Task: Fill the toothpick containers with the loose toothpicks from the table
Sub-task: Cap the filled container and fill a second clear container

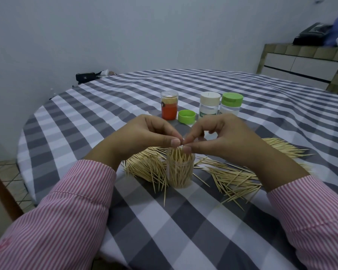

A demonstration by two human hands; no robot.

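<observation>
Grey-and-white checked cloth covers the round table (183,221) in front of me, with a pale wall behind it. At the far left edge lies a small black pouch (85,77).

My left hand (144,133) comes in from a pink striped sleeve (66,207); its grip is closed to a pinch, thumb and forefinger meeting on the tips of the toothpicks that stand in the clear container. Under that wrist a heap of loose toothpicks (146,166) lies on the cloth, touching the container's left side.

Further back stands an orange container (169,105) with a clear lid, full of toothpicks. Just to its right a green lid (186,116) rests on the cloth by itself.

The clear container (180,170) stands upright between my two hands, uncapped, packed with toothpicks whose points rise a little above its rim.

Behind it, a white-capped container (209,105) and a green-capped container (231,104) stand side by side, partly hidden by my right hand.

My right hand (222,137) mirrors the left: its grip is narrowed to a pinch on the same toothpick tips, the other fingers curled above. More toothpicks (234,182) lie scattered under and beyond that wrist, and another bundle (283,149) lies past it to the right. A tiled counter (304,63) stands against the far right wall.
</observation>
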